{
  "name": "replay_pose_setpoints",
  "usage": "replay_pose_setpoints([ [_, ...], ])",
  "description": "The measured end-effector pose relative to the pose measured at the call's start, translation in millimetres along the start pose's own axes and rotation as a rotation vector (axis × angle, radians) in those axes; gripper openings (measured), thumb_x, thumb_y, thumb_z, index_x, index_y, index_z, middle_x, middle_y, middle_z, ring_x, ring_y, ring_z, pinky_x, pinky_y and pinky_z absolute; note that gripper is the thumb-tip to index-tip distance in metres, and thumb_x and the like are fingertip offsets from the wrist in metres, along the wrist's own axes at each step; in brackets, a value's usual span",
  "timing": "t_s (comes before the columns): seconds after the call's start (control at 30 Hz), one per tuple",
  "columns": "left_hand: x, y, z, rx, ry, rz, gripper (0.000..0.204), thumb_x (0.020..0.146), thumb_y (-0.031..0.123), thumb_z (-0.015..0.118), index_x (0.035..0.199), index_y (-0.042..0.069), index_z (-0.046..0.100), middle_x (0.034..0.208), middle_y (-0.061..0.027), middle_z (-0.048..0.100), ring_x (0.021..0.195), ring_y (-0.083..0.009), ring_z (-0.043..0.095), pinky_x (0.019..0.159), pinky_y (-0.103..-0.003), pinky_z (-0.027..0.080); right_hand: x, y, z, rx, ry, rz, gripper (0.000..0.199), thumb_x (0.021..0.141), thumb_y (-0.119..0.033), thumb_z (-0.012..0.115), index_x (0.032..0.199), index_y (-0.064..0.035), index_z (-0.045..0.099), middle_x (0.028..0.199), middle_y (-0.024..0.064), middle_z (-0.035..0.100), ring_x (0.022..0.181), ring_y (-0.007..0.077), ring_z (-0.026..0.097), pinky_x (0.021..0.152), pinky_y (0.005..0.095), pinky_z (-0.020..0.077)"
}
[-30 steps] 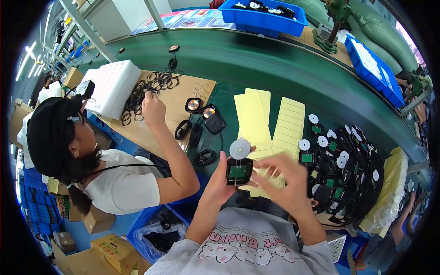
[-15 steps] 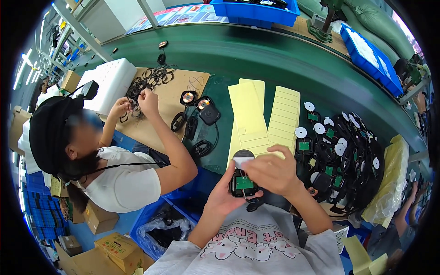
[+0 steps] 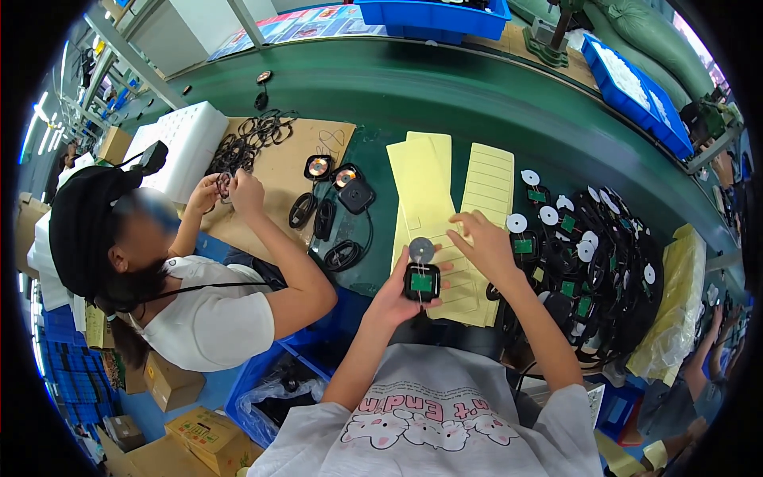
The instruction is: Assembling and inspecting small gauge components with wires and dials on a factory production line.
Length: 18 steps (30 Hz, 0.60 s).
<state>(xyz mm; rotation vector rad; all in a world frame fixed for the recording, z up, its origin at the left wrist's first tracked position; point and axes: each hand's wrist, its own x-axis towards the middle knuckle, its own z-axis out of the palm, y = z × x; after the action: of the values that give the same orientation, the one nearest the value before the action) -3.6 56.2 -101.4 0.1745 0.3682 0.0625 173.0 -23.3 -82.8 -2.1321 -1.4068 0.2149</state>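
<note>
My left hand (image 3: 389, 300) holds a small black square housing (image 3: 412, 292) with a green circuit board (image 3: 422, 282) inside it. Joined to the board, a round grey disc (image 3: 422, 250) sticks up past the housing's upper edge, beside my left fingertips. To the right, my right hand (image 3: 489, 253) hovers over the yellow card sheets (image 3: 423, 179), its fingers apart and nothing visible in them. A large pile of similar black housings (image 3: 616, 274) with green boards, white discs and black cables lies right of the sheets.
On the left a co-worker (image 3: 207, 318) handles black cables over a brown board (image 3: 278, 171). Finished-looking black square units (image 3: 358, 193) with coiled cables lie between us. Beyond runs a green belt (image 3: 318, 79), with blue bins (image 3: 433, 17) behind. A blue crate (image 3: 254, 389) stands low left.
My right hand has moved up and away from the disc. A white piece that covered part of the disc no longer shows there. My left hand has lifted the housing slightly.
</note>
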Motion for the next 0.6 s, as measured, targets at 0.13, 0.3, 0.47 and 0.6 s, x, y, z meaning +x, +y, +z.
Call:
replay_pose_setpoints([
  [0.13,23,4,-35,-0.040,0.043,0.061,0.063,0.090,0.059,0.032,0.121,0.006,0.045,0.107,-0.0146,0.057,0.084,-0.0259,0.058,0.050,-0.033,0.042,33,-12,27,-0.147,-0.034,-0.056,0.026,0.084,-0.033,0.056,0.099,-0.0148,0.067,0.087,0.0009,0.051,0.061,0.0180,0.054,0.057,0.0293,0.0424],
  [0.3,30,-4,-43,0.036,0.100,0.081,0.063,0.088,0.062,0.029,0.121,0.009,0.043,0.105,-0.0145,0.058,0.083,-0.0263,0.060,0.048,-0.033,0.045,57,-16,65,-0.389,-0.198,-0.114,0.017,0.077,-0.025,0.061,0.085,-0.0120,0.067,0.085,0.0016,0.057,0.062,0.0196,0.055,0.058,0.0295,0.0435],
  [0.47,24,-3,-35,0.106,0.128,0.145,0.061,0.088,0.064,0.024,0.118,0.013,0.040,0.101,-0.0129,0.060,0.077,-0.0227,0.061,0.048,-0.030,0.047,65,-10,57,-0.110,-0.150,-0.148,0.012,0.072,-0.019,0.062,0.078,-0.0084,0.064,0.079,0.0067,0.058,0.063,0.0233,0.058,0.059,0.0329,0.0453],
  [0.6,24,-5,-34,0.092,0.087,0.153,0.059,0.088,0.063,0.023,0.120,0.015,0.035,0.102,-0.0128,0.060,0.077,-0.0228,0.061,0.048,-0.030,0.048,61,-12,47,-0.060,-0.187,-0.161,0.012,0.071,-0.016,0.060,0.080,-0.0080,0.063,0.083,0.0072,0.060,0.064,0.0246,0.059,0.059,0.0328,0.0452],
])
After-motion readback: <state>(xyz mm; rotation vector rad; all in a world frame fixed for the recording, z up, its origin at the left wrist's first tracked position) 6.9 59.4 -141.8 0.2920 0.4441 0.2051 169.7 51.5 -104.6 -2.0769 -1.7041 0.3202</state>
